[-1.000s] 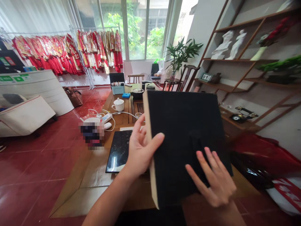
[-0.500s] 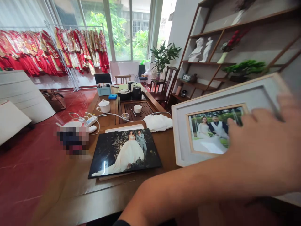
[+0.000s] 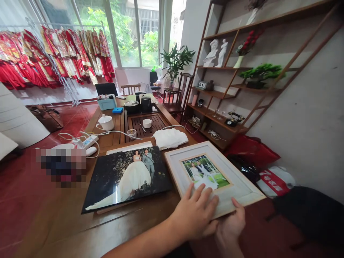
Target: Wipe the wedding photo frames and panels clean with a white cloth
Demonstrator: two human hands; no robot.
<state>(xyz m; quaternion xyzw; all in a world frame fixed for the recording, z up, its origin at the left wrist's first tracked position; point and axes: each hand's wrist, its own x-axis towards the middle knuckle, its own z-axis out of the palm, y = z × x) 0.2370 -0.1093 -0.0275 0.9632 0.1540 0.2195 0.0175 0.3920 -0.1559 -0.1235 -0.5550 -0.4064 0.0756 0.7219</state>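
Observation:
A white picture frame (image 3: pixel 252 186) with a small wedding photo (image 3: pixel 202 172) lies tilted at the right edge of the table. My left hand (image 3: pixel 197 213) rests on its near part, fingers spread over the white border and the photo's lower edge. Around the frame's near right edge my right hand (image 3: pixel 232 224) is closed, thumb on top and the other fingers hidden beneath. Left of the frame, apart from my hands, a large glossy wedding photo panel (image 3: pixel 129 177) lies over another pale board, which mostly hides beneath it.
On the wooden table (image 3: pixel 129 222) are a white cloth (image 3: pixel 170 138), a white teapot (image 3: pixel 105 123), a power strip (image 3: pixel 90 141) with cables, and a tea tray (image 3: pixel 137 122) bearing a cup. Bags (image 3: pixel 276 181) and a dark stool (image 3: pixel 309 208) stand at the right.
The picture frame has come down from a raised, tilted position onto the table's right side. My left hand has moved left and down with it. My right hand now shows at its edge.

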